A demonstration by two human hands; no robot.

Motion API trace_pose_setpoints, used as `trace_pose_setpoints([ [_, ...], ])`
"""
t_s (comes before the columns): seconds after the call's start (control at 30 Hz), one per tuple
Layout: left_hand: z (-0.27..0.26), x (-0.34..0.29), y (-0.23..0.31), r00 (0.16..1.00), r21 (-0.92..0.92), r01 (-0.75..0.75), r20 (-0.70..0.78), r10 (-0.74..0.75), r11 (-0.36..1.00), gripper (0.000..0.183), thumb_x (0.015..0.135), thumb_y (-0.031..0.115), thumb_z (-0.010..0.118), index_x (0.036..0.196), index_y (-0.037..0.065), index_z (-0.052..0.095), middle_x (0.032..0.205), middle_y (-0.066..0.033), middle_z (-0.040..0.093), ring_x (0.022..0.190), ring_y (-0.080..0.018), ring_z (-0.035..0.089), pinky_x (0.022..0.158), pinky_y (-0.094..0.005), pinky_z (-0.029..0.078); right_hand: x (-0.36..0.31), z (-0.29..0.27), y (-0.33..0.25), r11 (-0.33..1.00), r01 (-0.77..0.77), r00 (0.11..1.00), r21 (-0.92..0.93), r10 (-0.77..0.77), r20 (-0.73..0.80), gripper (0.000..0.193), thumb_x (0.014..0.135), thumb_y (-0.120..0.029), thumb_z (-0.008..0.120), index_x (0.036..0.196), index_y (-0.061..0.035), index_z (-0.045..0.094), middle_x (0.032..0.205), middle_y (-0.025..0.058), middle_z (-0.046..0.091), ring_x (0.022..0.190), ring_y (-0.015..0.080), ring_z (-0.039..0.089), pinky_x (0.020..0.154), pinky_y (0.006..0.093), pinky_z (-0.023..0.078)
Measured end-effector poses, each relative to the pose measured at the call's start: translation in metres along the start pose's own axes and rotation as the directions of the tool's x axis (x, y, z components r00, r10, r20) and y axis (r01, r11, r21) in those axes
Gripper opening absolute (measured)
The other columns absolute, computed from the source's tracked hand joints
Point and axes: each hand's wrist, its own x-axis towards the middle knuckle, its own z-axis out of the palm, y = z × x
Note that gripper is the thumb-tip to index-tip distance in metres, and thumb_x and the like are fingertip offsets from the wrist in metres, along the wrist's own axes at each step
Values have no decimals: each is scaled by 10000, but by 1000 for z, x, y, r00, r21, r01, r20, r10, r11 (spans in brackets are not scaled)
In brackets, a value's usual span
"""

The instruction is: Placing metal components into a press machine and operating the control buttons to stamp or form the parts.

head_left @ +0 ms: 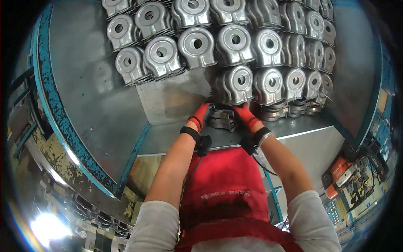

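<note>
The stack of curved metal parts (222,121), dark grey and dully shiny with layered edges, is near the worktop's (166,136) near edge; the left hand (203,115) and right hand (246,116) grip its opposite sides.

A worker's two arms reached forward from the lower edge, elbows apart and forearms angling inward toward each other. The left forearm (171,168) slanted up and to the right; the right forearm (283,159) slanted up and to the left. White sleeves (156,218) covered the upper arms, leaving both forearms bare. Dark straps (190,133) circled the wrists, with a silvery band (265,137) on the right one. The left hand (201,114) and right hand (246,115), in red gloves, were level and apart, their fingertips largely hidden.
</note>
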Motion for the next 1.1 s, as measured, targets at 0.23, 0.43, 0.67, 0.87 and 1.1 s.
trace_pose_setpoints([
  [0.23,-18,-65,26,985,-296,169,93,-148,940,387,915,364,386,1101,76,567,972,-61,624,842,-179,599,757,-318,491,-42,38,-14,956,-45,999,289,41,19,850,786,-355,657,1380,-39,138,1209,189,463,1088,236,477,907,324,406],
  [0.43,-12,-146,60,987,-322,-133,45,156,937,340,895,271,405,1153,81,520,1055,-79,597,927,-211,589,800,-337,494,-108,46,-66,883,194,963,427,-254,88,360,806,-171,615,1134,-60,520,1089,104,526,1006,222,531,835,327,447],
  [0.67,37,-264,95,730,-238,-669,-33,683,704,488,748,53,544,1226,49,450,1155,-78,539,1060,-189,522,920,-303,422,-192,14,-117,491,864,497,111,-867,-26,343,832,-77,541,1173,-58,513,1111,104,548,1030,202,532,860,303,448],
  [0.87,86,-379,62,371,289,-869,-156,915,401,683,766,61,610,1365,55,281,1341,-83,361,1264,-196,308,1054,-332,240,-255,-27,-146,839,-129,822,529,-208,530,296,832,-108,571,1124,-70,539,774,54,587,493,116,489,420,240,391],
  [1.1,136,-505,-1,211,428,-780,-507,836,457,859,771,201,668,1426,63,130,1476,-145,149,1342,-225,189,1080,-340,178,-328,-40,-187,71,992,-12,106,-776,630,340,701,-9,570,1039,14,593,1038,154,601,995,251,575,888,349,429],
])
